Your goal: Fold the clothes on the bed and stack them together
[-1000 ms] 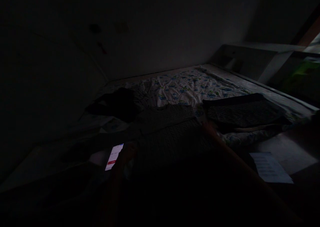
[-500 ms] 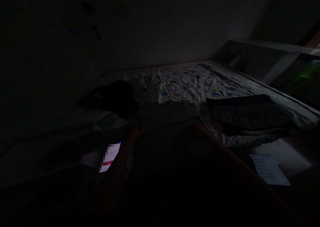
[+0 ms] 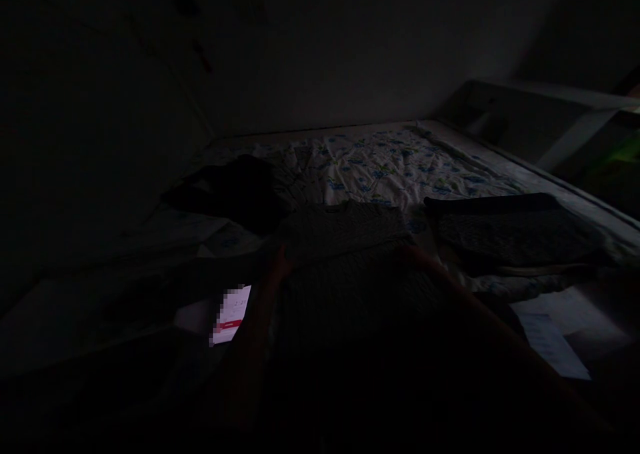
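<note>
Very dark scene. Left hand [image 3: 280, 265] and right hand [image 3: 411, 253] rest on the edges of a grey garment [image 3: 345, 231] lying on the bed [image 3: 400, 167]; grip of either hand cannot be told. Lit phone [image 3: 231, 314] just left.

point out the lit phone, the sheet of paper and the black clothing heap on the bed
lit phone [image 3: 232, 314], head view, middle of its glowing screen
sheet of paper [image 3: 555, 354], head view, centre of the page
black clothing heap [image 3: 235, 191], head view, top of the pile
</note>
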The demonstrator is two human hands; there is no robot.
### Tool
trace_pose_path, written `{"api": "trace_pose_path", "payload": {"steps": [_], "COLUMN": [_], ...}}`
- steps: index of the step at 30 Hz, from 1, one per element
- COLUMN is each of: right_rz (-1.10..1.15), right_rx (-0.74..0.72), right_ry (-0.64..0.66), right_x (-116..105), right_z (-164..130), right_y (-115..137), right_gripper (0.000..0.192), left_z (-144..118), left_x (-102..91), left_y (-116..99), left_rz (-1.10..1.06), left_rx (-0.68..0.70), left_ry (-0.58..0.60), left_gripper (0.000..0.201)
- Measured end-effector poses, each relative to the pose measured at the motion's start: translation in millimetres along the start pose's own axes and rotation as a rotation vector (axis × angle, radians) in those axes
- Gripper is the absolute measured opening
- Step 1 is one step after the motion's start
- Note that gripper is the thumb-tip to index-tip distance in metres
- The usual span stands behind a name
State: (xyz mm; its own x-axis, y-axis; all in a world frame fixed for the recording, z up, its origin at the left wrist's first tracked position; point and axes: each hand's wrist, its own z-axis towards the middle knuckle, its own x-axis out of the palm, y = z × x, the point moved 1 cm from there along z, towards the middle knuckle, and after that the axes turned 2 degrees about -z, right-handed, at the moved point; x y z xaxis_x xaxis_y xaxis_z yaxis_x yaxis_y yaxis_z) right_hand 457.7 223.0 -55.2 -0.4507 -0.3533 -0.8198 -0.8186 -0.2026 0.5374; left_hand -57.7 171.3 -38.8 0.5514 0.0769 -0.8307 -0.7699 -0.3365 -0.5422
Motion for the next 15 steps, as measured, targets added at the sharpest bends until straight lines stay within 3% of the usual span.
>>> {"api": "trace_pose_path", "payload": {"steps": [4, 6, 8, 11, 15], "right_rz": [0.050, 0.049, 0.042, 0.055, 0.136], "right_rx": [0.076, 0.153, 0.231, 0.330, 0.402], "right_ry": [-0.018, -0.113, -0.233, -0.356, -0.340], "right_x": [-13.6, -26.1, -37.6, -46.5, -44.8], "right_z": [16.8, 28.1, 41.6, 65.7, 98.3], "right_y": [-20.1, -34.1, -46.9, -58.6, -63.2], "right_gripper": [0.042, 0.042, 0.045, 0.050, 0.047], "left_z": [-1.7, -3.0, -4.6, -7.7, -10.0], "left_x": [-2.4, -5.4, -6.5, -0.1, 13.3], "left_y": [-12.6, -24.1, -36.8, -51.1, -52.4], "left_rz": [0.091, 0.143, 0.185, 0.207, 0.203], "left_rx": [0.043, 0.116, 0.214, 0.295, 0.279], "left_ry": [0.016, 0.004, 0.008, 0.145, 0.363], "left_gripper": [0.092, 0.089, 0.075, 0.052, 0.056]}}
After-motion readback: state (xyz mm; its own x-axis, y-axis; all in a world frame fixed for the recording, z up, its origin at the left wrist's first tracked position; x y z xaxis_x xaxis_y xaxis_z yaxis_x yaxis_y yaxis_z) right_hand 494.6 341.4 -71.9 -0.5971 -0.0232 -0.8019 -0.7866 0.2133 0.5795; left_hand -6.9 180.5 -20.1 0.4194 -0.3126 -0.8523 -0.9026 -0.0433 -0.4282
